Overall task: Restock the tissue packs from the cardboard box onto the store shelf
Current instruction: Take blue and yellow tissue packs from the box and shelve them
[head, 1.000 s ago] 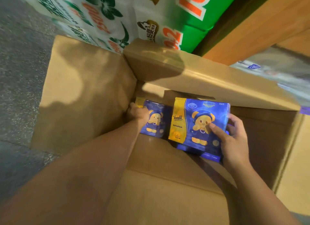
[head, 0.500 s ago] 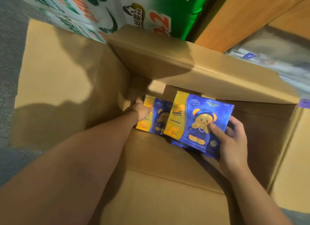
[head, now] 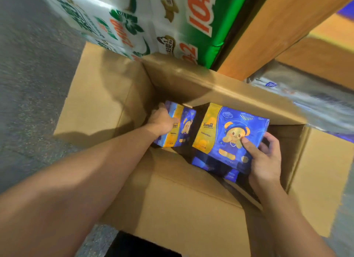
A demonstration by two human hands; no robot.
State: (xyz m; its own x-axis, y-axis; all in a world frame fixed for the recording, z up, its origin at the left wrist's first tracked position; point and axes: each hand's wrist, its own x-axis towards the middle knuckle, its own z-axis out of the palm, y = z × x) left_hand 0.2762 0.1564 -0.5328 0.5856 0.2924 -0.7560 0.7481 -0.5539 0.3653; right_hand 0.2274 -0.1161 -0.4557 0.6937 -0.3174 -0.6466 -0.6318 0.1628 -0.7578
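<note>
left hand (head: 162, 120) gripping tissue pack (head: 182, 126), right hand (head: 266, 159) gripping another

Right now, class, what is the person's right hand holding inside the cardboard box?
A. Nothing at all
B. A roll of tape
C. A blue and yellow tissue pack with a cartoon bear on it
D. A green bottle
C: the right hand grips the edge of a blue and yellow tissue pack with a bear printed on it, over the open cardboard box.

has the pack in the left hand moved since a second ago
Yes. The left hand has lifted its tissue pack up out of the cardboard box, closer to the far flap.
</note>
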